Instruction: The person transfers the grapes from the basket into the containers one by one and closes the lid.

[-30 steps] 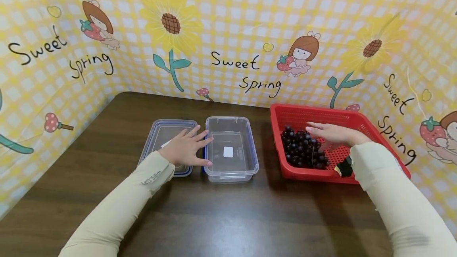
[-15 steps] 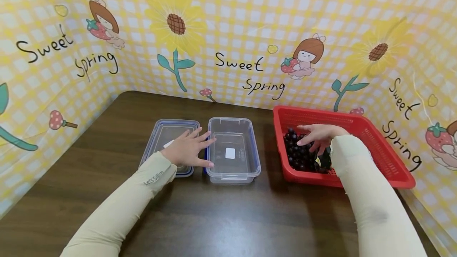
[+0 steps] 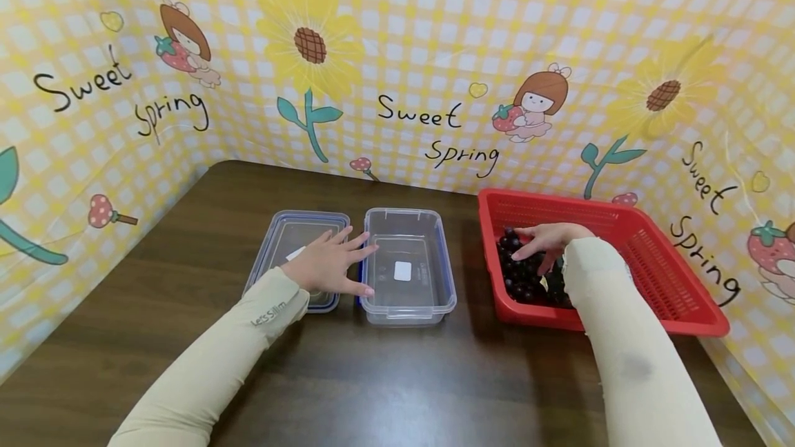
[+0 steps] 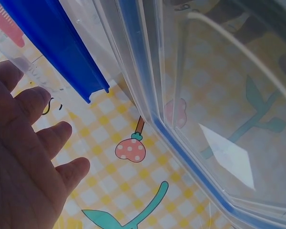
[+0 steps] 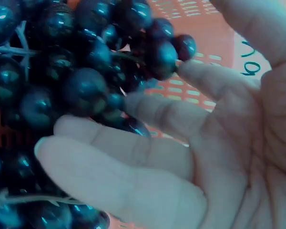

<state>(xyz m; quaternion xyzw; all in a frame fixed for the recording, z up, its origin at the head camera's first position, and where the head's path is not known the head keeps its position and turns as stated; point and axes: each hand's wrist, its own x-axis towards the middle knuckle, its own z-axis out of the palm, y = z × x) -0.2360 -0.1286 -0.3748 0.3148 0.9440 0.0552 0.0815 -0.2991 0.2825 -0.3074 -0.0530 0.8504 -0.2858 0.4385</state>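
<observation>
My left hand [image 3: 326,264] is spread over a clear lid with a blue seal [image 3: 270,257], its fingertips at the left rim of a clear plastic food box [image 3: 413,312]. The left wrist view shows its fingers beside the box's blue latch [image 4: 69,47]. Inside a red plastic basket [image 3: 695,326] lies a bunch of dark grapes [image 3: 515,281]. Over the bunch, my right hand [image 3: 549,243] reaches down with fingers apart. Close up in the right wrist view, its long, loosely extended fingers [image 5: 167,114] lie right against the grapes [image 5: 86,90], not curled round them.
The lid, box and basket stand in a row on a brown wooden table [image 3: 373,378]. Behind them rises a yellow checked cloth [image 3: 397,40] with flower prints. A white label [image 3: 402,271] shows at the box's bottom.
My right hand has moved left and down within the basket, from beside the grapes onto them. My left hand stays at the box's rim. The head view has shifted slightly.
</observation>
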